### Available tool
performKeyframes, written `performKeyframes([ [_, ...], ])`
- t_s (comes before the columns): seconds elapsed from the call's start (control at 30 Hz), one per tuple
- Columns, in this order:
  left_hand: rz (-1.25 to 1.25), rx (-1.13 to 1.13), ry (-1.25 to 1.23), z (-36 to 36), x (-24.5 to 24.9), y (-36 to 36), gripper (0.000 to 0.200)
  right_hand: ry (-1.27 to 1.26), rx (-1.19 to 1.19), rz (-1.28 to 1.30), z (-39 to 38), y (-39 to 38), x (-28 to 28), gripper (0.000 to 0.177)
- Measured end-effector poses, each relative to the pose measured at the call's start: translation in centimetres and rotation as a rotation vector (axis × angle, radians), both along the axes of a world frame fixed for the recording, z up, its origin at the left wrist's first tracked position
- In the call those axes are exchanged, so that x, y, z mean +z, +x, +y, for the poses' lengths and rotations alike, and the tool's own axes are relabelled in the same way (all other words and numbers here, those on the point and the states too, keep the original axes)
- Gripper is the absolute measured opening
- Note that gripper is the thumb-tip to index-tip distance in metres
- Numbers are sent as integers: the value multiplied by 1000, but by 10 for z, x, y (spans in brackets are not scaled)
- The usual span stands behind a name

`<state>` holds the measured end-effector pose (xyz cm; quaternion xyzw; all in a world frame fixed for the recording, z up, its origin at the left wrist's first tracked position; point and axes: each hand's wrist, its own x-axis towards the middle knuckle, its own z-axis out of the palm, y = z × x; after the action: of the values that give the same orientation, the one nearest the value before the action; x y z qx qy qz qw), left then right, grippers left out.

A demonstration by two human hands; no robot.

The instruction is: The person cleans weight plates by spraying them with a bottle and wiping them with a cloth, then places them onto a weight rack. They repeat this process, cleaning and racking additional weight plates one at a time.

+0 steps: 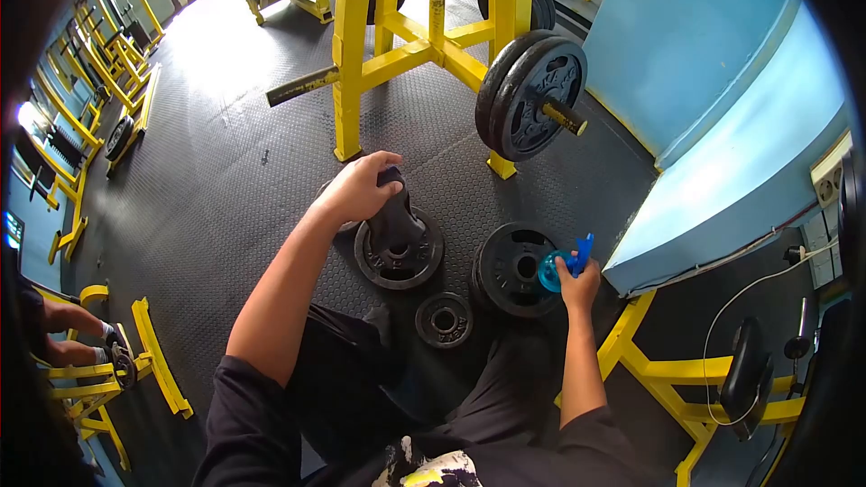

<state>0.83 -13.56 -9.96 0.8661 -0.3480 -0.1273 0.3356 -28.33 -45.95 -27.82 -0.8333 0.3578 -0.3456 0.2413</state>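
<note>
My left hand (363,189) is closed on a dark cloth (395,218) that hangs over a black weight plate (424,266) lying on the floor. Behind that hand, part of another plate peeks out. In my right hand (580,287) is a blue spray bottle (550,272), tilted, with its blue trigger head up beside my fingers. Under and left of the bottle lies a stack of large black plates (505,284). A small round plate (444,320) rests between my legs, nearest to me.
Ahead stands a yellow weight rack (348,81) with plates (539,95) on its right peg and a bare left peg (302,87). To the right are a blue wall (677,54) and a yellow machine (677,367) with a dangling cable. Another person's legs (72,334) show at far left.
</note>
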Motion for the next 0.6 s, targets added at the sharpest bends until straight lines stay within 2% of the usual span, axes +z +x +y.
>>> performKeyframes([
  [0.1,-138,8,86,-2,4,-1,38,72,17,52,2,-7,-1,46],
  [0.17,-99,15,108,-4,8,-5,33,44,41,22,4,-9,-1,62],
  [0.2,-63,25,127,-5,11,-5,31,43,41,16,6,-10,4,62],
  [0.27,-78,23,137,-6,8,-4,29,211,64,75,13,-12,19,74],
  [0.3,-86,19,150,-7,6,-4,27,209,66,70,16,-14,23,74],
  [0.37,-93,6,143,-8,2,-3,28,54,44,101,22,-16,32,70],
  [0.4,-70,2,144,-9,2,-5,28,52,47,95,34,-17,51,70],
  [0.47,5,4,141,-13,4,-12,29,-599,-244,231,71,-13,91,61],
  [0.53,29,-59,171,-20,6,-25,29,-449,1,-13,99,-2,80,48],
  [0.57,11,-125,188,-24,5,-32,29,-213,237,-152,117,10,67,40],
  [0.6,-29,-193,214,-29,3,-42,31,-64,360,-106,143,23,70,35],
])
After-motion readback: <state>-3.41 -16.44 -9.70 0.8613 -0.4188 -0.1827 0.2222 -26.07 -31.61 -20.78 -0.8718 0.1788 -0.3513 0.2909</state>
